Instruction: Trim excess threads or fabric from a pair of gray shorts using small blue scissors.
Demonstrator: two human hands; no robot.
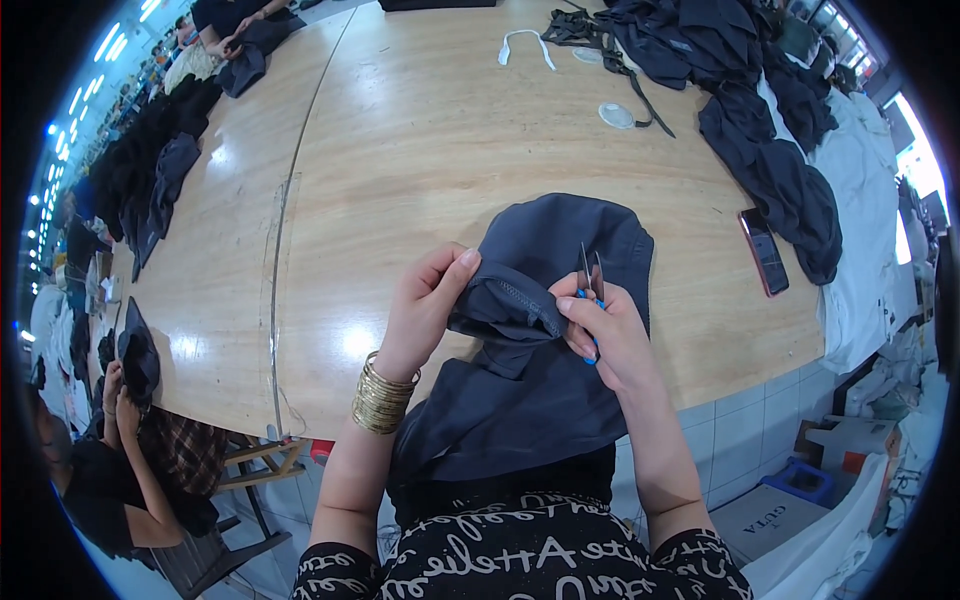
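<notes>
Long wooden table (420, 170) is running away from you through a bright workroom with strip lights along the left wall; its near edge is sitting over a white tiled base. Dark garments are lying in a heap (770, 150) on the far right, a white strap (525, 45) and a small pale round piece (616, 115) are lying at the far end, and a phone (765, 250) is resting near the right edge. A co-worker (120, 450) is sitting at lower left, bent over another dark piece; others are working at the far left end.

You are holding a dark blue garment (540, 330) at the near table edge, part of it draped toward your lap. Your left hand (425, 305), with gold bangles on the wrist, is pinching a fold of cloth between thumb and fingers, closed narrow on it. Your right hand (600, 330) is gripping small blue-handled snips (592, 285), blades pointing up and slightly parted, while its fingertips are also pressing the zip seam (520, 300).

Judgement for the step: keep the seam taut between both hands, keep the blade tips just above the stitching, and cut only loose thread, not the cloth or the zip tape. Turn the fold toward the light before each cut.
</notes>
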